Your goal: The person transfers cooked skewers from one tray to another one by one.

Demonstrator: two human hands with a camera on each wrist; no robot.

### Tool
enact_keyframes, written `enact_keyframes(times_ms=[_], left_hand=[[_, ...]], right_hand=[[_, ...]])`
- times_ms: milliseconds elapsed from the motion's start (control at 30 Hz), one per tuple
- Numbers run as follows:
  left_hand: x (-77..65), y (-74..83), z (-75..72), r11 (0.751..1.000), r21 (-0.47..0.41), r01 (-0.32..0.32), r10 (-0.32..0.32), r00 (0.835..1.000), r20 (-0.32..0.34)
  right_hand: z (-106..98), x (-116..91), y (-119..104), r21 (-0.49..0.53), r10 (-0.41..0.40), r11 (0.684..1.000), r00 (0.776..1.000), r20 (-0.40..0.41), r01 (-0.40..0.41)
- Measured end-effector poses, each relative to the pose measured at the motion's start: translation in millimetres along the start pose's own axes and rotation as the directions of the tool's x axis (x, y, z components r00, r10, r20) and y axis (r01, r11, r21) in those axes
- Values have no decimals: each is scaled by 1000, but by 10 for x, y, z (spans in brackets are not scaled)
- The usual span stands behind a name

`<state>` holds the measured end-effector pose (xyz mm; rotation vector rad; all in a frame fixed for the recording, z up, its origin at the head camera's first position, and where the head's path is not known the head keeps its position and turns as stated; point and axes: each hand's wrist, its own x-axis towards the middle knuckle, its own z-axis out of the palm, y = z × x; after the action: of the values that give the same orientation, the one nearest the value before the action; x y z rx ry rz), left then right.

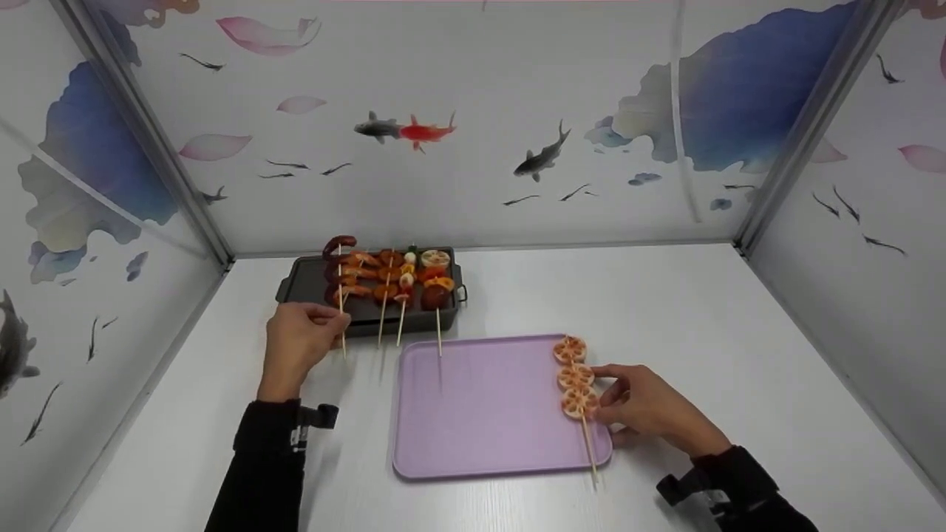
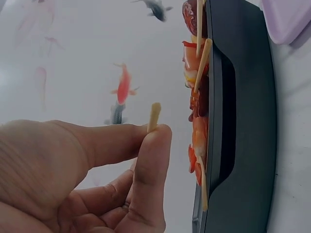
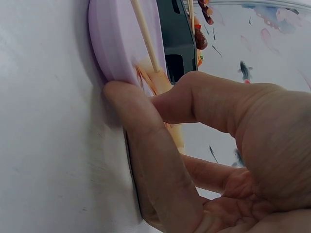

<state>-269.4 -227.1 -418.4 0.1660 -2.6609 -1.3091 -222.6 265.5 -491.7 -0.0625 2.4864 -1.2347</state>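
Observation:
Between thumb and fingertip my left hand (image 1: 304, 336) pinches the bare end of a wooden stick (image 2: 154, 116). In the head view this skewer carries dark red curled pieces (image 1: 340, 242) and reaches over the black grill pan (image 1: 303, 277). A lotus root skewer (image 1: 575, 377) lies along the right side of the purple tray (image 1: 480, 421), its stick passing the front rim. My right hand (image 1: 654, 406) grips the tray's right rim, with fingertips against the lotus slices. The right wrist view has the rim running between thumb and finger, partly hidden by them.
Several other skewers rest on the pan, with shrimp (image 1: 360, 273), round orange-brown slices (image 1: 386, 292) and mixed vegetables (image 1: 434, 284). Their sticks jut over its front edge, one above the tray. White printed walls (image 1: 473, 199) close off the back and sides of the table (image 1: 680, 310).

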Motion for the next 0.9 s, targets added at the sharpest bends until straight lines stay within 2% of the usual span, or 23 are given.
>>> enact_keyframes(times_ms=[300,633,900], left_hand=[[-76,176,113,996,37,-76,75,997,12],[-261,444,283,991,-68,-116,123,986,112],[-379,620,464,990,-75,-119,129,981,147]], right_hand=[[-14,-43,11,31,-33,999,999,23,32],[18,-36,-3,37,19,999,1000,4,-19],[7,-24,9,35,0,999,1000,2,0]])
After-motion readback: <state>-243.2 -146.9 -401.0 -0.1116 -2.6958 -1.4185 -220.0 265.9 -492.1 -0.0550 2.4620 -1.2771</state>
